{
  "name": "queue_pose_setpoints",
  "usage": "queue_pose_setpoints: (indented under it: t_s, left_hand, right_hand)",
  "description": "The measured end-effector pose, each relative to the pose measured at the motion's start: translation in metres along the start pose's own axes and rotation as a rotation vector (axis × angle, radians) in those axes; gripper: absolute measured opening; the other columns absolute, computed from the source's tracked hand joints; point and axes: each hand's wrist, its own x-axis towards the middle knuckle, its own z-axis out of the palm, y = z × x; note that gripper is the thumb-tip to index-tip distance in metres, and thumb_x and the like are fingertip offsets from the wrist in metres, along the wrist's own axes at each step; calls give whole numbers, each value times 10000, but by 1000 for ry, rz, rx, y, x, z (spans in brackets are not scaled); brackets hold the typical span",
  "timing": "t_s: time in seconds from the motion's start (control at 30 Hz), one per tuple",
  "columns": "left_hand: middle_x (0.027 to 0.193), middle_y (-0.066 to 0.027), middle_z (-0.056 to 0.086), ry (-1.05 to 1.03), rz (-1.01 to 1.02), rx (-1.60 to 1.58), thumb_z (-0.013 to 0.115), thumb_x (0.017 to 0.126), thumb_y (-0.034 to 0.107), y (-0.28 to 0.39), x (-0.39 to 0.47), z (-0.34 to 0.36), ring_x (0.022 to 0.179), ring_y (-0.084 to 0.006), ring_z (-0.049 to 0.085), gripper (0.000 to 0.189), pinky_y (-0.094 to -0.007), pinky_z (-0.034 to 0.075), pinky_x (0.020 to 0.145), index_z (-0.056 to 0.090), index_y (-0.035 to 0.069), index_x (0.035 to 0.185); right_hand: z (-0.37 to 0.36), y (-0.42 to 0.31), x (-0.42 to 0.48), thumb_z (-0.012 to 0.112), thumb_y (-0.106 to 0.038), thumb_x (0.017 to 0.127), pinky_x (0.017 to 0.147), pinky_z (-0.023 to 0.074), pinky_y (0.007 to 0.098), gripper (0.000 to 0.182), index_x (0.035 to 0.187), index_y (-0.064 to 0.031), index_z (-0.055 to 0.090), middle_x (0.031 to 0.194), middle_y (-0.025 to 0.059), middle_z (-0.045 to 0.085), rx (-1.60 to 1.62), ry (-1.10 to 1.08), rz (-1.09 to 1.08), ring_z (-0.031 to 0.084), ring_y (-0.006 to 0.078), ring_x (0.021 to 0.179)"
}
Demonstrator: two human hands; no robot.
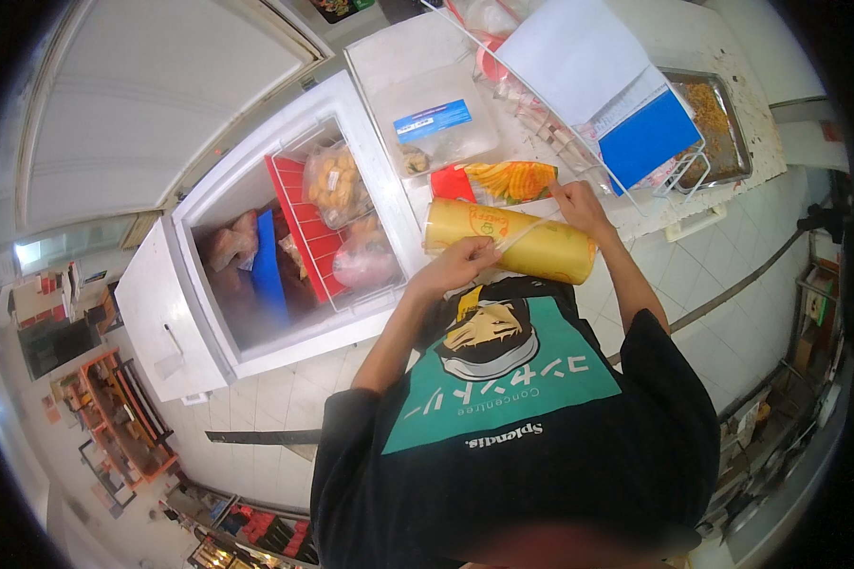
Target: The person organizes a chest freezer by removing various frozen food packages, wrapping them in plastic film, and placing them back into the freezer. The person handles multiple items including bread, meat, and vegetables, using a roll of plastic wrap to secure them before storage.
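A thick roll of yellow-tinted cling film lies across the near edge of the white worktop, close against my chest. My left hand pinches the film at the roll's middle. Near the roll's right end, my right hand grips another part of the film, and a twisted strip stretches between the two hands. Just behind the roll lies a packet with a red and orange pattern. Beyond it stands a translucent plastic container with a blue label and some food inside.
At left, an open chest freezer holds a wire basket, bagged food and a blue divider. On the worktop at right are a white wire rack with papers, a blue card and a metal tray of crumbly food.
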Motion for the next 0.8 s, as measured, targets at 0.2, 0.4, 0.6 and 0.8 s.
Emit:
queue_pose_setpoints:
  t_s: [0.2, 0.4, 0.6, 0.8]
  left_hand:
    - [739, 62, 394, -236, -203, -131, 500, 1089, 380, 37, -24, -9, 654, -48, 380, 297, -244, 337, 537, 576, 106, 1002]
    - [943, -63, 578, -216, -163, -44, 503, 1087, 367, 62, -61, -2, 912, -156, 518, 355, -314, 447, 833, 589, 28, 1148]
    - [714, -182, 579, 196, 137, 243, 567, 1033, 256, 37, -41, -15, 667, -270, 589, 291, -419, 446, 636, 598, -26, 964]
    - [807, -255, 626, 370, 204, 487, 612, 976, 137, 97, -34, -25, 729, -466, 610, 162, -464, 473, 615, 567, -17, 950]
  right_hand:
    - [-9, -6, -27, 577, -359, 1021, 497, 378, 444, 565, 667, 80, 618, 550, 261, 498, 105, 106, 7, 530, 339, 463]
    - [-7, -41, -30, 628, -341, 986, 610, 498, 418, 404, 958, 54, 705, 672, 260, 612, 202, 61, -112, 670, 372, 646]
    - [7, -80, 16, 728, -301, 904, 842, 530, 508, 541, 1373, -84, 566, 1108, 270, 700, -54, -29, -23, 678, 476, 908]
    - [-7, -68, 40, 694, -198, 896, 792, 523, 458, 289, 1143, -51, 713, 951, 222, 720, -23, -418, -176, 679, 412, 864]
